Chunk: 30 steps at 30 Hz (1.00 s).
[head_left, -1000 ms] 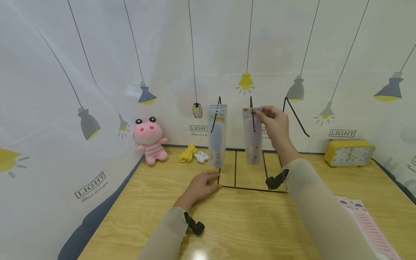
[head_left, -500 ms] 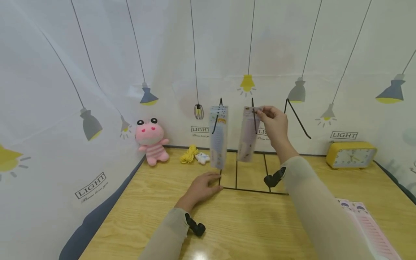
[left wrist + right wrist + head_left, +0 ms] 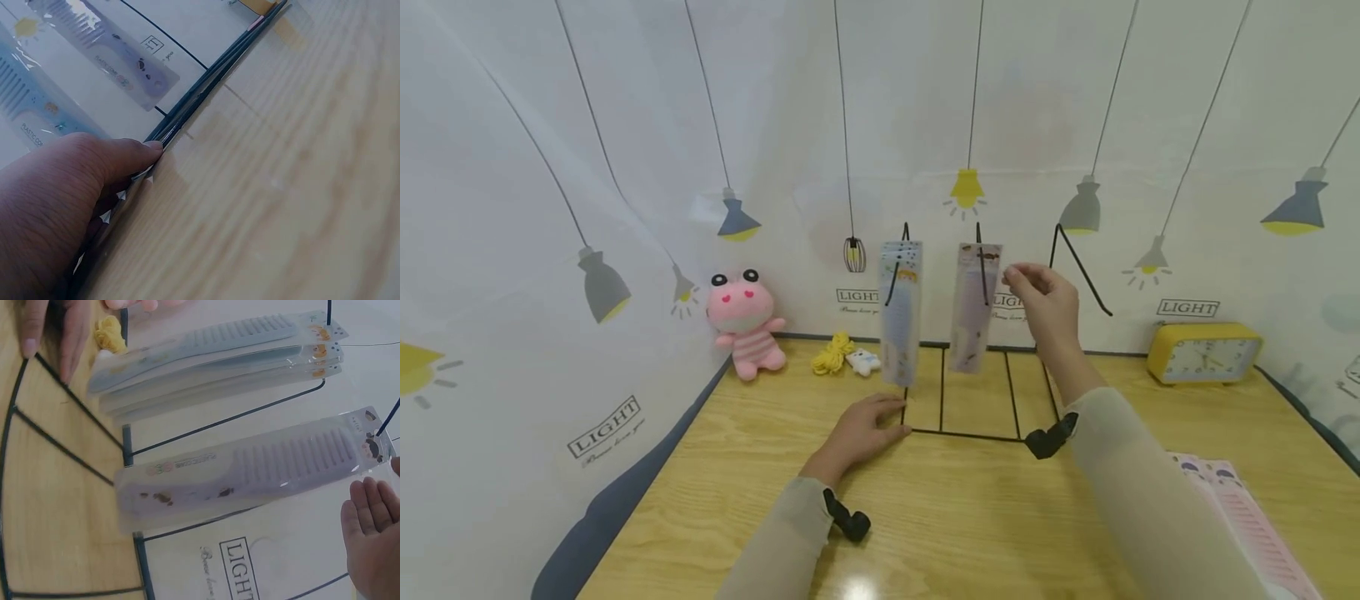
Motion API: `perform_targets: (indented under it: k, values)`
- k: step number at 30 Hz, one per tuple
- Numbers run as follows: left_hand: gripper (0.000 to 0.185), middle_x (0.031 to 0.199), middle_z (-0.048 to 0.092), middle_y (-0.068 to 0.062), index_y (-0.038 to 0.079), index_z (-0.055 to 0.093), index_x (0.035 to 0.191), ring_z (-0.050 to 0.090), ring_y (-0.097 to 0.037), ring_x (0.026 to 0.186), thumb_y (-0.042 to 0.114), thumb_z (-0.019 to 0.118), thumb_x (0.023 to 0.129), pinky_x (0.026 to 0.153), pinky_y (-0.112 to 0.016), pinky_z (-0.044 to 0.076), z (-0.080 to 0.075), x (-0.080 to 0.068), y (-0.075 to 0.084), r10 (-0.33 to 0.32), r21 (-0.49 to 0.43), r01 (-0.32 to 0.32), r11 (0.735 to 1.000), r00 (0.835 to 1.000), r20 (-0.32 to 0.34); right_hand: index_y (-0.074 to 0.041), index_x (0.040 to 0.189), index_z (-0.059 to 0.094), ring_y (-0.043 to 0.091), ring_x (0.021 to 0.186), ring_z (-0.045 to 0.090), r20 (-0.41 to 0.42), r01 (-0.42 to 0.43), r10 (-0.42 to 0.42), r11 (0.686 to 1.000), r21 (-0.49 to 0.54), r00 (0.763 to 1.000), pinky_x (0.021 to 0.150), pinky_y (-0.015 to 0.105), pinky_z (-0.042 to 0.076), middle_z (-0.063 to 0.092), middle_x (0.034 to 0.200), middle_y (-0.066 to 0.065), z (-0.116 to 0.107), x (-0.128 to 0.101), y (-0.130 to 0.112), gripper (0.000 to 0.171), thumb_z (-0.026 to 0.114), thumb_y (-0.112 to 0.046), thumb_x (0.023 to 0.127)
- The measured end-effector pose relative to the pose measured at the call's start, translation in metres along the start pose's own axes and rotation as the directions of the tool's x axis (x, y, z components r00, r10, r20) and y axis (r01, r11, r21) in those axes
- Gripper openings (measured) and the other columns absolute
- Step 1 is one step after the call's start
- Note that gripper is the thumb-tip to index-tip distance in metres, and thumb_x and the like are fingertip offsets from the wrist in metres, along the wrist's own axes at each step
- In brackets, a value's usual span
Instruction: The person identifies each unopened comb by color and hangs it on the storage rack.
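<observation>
Broadly, a wooden table (image 3: 970,517) fills the lower view, with a black wire rack (image 3: 981,400) standing near its back edge as the landmark. Left of the rack sits a pink plush toy (image 3: 747,322); right of it, a yellow clock (image 3: 1204,352). On the rack's left hook hangs a stack of blue packaged combs (image 3: 900,312); on the next hook to the right hangs a single purple packaged comb (image 3: 973,307), tilted slightly. The left hand (image 3: 863,430) lies flat on the table against the rack's front left corner, fingers straight and pressing the base wire. The right hand (image 3: 1047,302) is raised just right of the purple comb's top, fingers loosely spread, holding nothing and apart from the packet. Between plush and rack lies a yellow cord bundle (image 3: 833,354).
</observation>
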<state>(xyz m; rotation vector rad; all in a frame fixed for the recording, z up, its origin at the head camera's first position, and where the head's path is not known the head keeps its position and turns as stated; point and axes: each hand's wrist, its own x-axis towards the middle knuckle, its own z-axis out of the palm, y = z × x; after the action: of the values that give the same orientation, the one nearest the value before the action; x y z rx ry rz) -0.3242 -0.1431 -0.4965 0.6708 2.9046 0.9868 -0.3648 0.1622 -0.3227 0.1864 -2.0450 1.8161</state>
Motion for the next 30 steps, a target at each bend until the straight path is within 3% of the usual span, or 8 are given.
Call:
perform_targets:
  k: [6, 12, 15, 17, 20, 25, 30]
  values:
    - [0.057, 0.15, 0.05, 0.003, 0.025, 0.055, 0.146, 0.042, -0.026, 0.141, 0.051, 0.063, 0.096, 0.116, -0.05, 0.034, 0.0, 0.002, 0.0, 0.001, -0.004, -0.001, 1.0, 1.0, 0.0, -0.013, 0.122, 0.07, 0.009, 0.103, 0.063, 0.073, 0.003, 0.008, 0.988, -0.156, 0.997, 0.089, 0.027, 0.048, 0.072, 0.112, -0.003, -0.025, -0.025, 0.012, 0.052, 0.069, -0.054, 0.091]
    - [0.057, 0.149, 0.05, 0.005, 0.028, 0.055, 0.147, 0.044, -0.024, 0.14, 0.051, 0.064, 0.096, 0.115, -0.048, 0.036, 0.002, 0.006, -0.002, -0.007, 0.006, 0.007, 1.0, 1.0, -0.007, -0.018, 0.125, 0.068, 0.007, 0.103, 0.062, 0.217, 0.066, 0.009, 0.941, -0.333, 0.976, 0.083, 0.022, 0.05, 0.07, 0.116, 0.0, -0.069, -0.057, 0.037, 0.047, 0.064, -0.054, 0.095]
    - [0.057, 0.149, 0.051, 0.004, 0.027, 0.056, 0.146, 0.044, -0.025, 0.139, 0.051, 0.065, 0.095, 0.115, -0.048, 0.036, 0.003, 0.007, -0.002, -0.001, 0.0, 0.001, 1.0, 1.0, -0.009, -0.018, 0.128, 0.066, 0.0, 0.104, 0.061, 0.282, 0.094, 0.031, 0.903, -0.42, 0.959, 0.085, 0.024, 0.052, 0.068, 0.122, 0.001, -0.1, -0.075, 0.049, 0.044, 0.06, -0.05, 0.099]
    - [0.057, 0.149, 0.051, 0.004, 0.026, 0.056, 0.146, 0.045, -0.026, 0.139, 0.051, 0.065, 0.095, 0.114, -0.049, 0.036, 0.004, 0.007, -0.002, 0.006, -0.002, -0.006, 1.0, 1.0, -0.009, -0.017, 0.132, 0.065, -0.005, 0.106, 0.058, 0.32, 0.107, 0.054, 0.878, -0.466, 0.946, 0.089, 0.033, 0.053, 0.067, 0.127, 0.003, -0.121, -0.086, 0.056, 0.044, 0.06, -0.047, 0.1]
    - [0.057, 0.149, 0.051, 0.003, 0.026, 0.056, 0.146, 0.044, -0.026, 0.139, 0.052, 0.064, 0.095, 0.114, -0.049, 0.036, 0.004, 0.006, 0.0, 0.004, -0.008, -0.004, 1.0, 1.0, -0.007, -0.02, 0.132, 0.066, -0.012, 0.105, 0.056, 0.353, 0.128, 0.088, 0.829, -0.544, 0.931, 0.087, 0.033, 0.055, 0.067, 0.129, 0.002, -0.153, -0.101, 0.065, 0.041, 0.061, -0.045, 0.1]
    - [0.058, 0.149, 0.05, 0.004, 0.027, 0.055, 0.146, 0.043, -0.026, 0.14, 0.054, 0.063, 0.095, 0.115, -0.049, 0.035, 0.004, 0.004, 0.0, -0.004, -0.004, 0.004, 1.0, 1.0, -0.005, -0.012, 0.131, 0.067, -0.006, 0.1, 0.063, 0.394, 0.128, 0.119, 0.829, -0.545, 0.912, 0.077, 0.02, 0.055, 0.069, 0.125, 0.01, -0.193, -0.122, 0.087, 0.039, 0.064, -0.035, 0.1]
    - [0.059, 0.151, 0.049, 0.005, 0.028, 0.055, 0.146, 0.042, -0.026, 0.141, 0.055, 0.062, 0.095, 0.115, -0.05, 0.035, 0.001, 0.001, -0.003, -0.01, 0.002, 0.01, 1.0, 1.0, -0.004, -0.009, 0.132, 0.065, -0.006, 0.106, 0.061, 0.433, 0.153, 0.107, 0.838, -0.523, 0.895, 0.082, 0.012, 0.05, 0.069, 0.125, 0.01, -0.21, -0.133, 0.117, 0.038, 0.069, -0.027, 0.098]
